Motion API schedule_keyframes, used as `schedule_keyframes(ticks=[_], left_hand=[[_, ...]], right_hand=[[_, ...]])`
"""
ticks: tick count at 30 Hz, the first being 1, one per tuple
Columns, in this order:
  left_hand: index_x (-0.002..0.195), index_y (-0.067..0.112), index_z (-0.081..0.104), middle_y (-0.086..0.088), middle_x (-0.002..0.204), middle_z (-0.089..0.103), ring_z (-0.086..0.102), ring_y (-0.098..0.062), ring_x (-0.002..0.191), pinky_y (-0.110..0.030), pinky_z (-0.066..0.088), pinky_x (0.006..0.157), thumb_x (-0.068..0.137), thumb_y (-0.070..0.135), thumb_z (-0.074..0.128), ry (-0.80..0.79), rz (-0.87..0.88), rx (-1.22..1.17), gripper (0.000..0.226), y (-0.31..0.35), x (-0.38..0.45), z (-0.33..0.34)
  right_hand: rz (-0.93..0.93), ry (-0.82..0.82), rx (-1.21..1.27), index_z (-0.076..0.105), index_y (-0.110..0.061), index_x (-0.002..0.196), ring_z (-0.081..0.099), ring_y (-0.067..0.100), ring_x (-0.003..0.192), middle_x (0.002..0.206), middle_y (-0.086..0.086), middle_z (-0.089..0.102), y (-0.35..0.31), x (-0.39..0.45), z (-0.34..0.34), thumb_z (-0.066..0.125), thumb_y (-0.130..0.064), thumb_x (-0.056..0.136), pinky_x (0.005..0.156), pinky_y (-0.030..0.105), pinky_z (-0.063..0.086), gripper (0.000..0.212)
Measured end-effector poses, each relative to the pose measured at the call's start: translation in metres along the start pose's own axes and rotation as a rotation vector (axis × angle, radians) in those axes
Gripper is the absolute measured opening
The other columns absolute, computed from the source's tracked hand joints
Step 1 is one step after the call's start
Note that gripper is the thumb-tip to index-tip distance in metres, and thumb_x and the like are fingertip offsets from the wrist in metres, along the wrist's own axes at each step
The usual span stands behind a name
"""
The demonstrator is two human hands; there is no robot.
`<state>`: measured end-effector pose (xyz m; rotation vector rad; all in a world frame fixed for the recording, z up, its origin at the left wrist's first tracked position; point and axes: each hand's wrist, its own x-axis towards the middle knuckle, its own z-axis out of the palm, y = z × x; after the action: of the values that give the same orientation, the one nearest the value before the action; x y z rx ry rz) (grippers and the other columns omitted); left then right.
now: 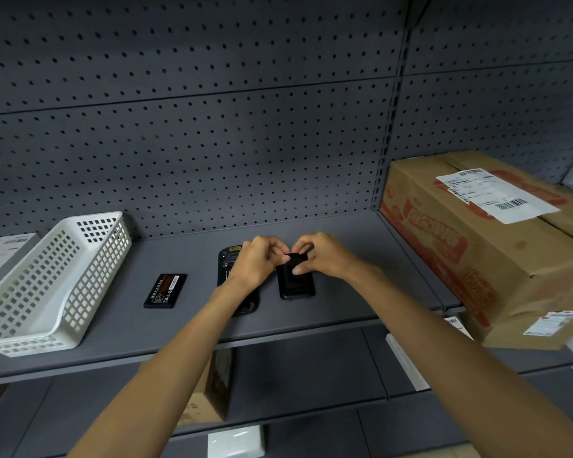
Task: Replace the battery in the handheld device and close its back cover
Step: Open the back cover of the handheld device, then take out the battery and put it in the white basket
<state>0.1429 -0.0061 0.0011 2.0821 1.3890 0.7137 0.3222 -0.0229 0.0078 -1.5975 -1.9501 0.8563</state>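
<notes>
A black handheld device [228,259] lies face down on the grey shelf [344,259], mostly hidden under my left wrist. Just right of it lies a black back cover [296,285]. My left hand [257,259] and my right hand [321,256] meet above the cover's far end, fingers pinching its top edge or a small black part there; which one I cannot tell. A flat black battery [165,290] with a red label rests apart on the shelf, left of the device.
A white perforated plastic basket [57,279] sits at the left, a white box [0,256] behind it. A large cardboard carton [497,246] with shipping labels fills the right side. Pegboard backs the shelf. Lower shelves hold more boxes.
</notes>
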Motion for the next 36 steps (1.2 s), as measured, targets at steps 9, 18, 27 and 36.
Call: schedule_keyframes(ticks=[9,18,27,36], left_hand=[[0.099,0.012,0.072,-0.004,0.092,0.073,0.069,-0.017,0.088,-0.031,0.055,0.086,0.086,0.012,0.072,0.015,-0.001,0.109,0.013,-0.003,-0.002,0.009],[0.101,0.014,0.072,-0.001,0.095,0.072,0.068,-0.012,0.091,-0.027,0.055,0.090,0.087,0.007,0.070,0.078,0.027,0.067,0.016,-0.006,-0.010,-0.011],[0.103,0.024,0.071,0.006,0.097,0.072,0.068,-0.007,0.098,-0.037,0.055,0.094,0.085,0.014,0.073,0.137,-0.016,0.026,0.022,-0.027,-0.027,-0.044],[0.127,0.028,0.061,0.007,0.130,0.064,0.057,-0.015,0.124,-0.042,0.046,0.104,0.083,0.038,0.074,0.087,-0.051,0.128,0.047,-0.050,-0.054,-0.067]], right_hand=[[0.025,-0.019,0.001,0.069,-0.011,0.110,0.057,0.015,0.096,0.107,0.006,0.064,0.009,0.005,0.009,0.085,-0.015,0.071,0.083,0.029,0.048,0.043],[-0.026,-0.007,-0.016,0.066,-0.013,0.114,0.058,0.014,0.100,0.112,0.007,0.063,-0.002,0.010,0.010,0.082,-0.018,0.075,0.085,0.024,0.045,0.043],[-0.104,-0.042,-0.002,0.061,-0.015,0.118,0.058,0.016,0.108,0.114,0.006,0.061,-0.038,0.019,0.031,0.083,-0.017,0.074,0.101,0.036,0.047,0.049],[-0.153,-0.195,-0.121,0.043,-0.020,0.139,0.043,0.018,0.132,0.143,0.003,0.046,-0.061,0.010,0.050,0.081,-0.035,0.074,0.108,0.035,0.038,0.076]])
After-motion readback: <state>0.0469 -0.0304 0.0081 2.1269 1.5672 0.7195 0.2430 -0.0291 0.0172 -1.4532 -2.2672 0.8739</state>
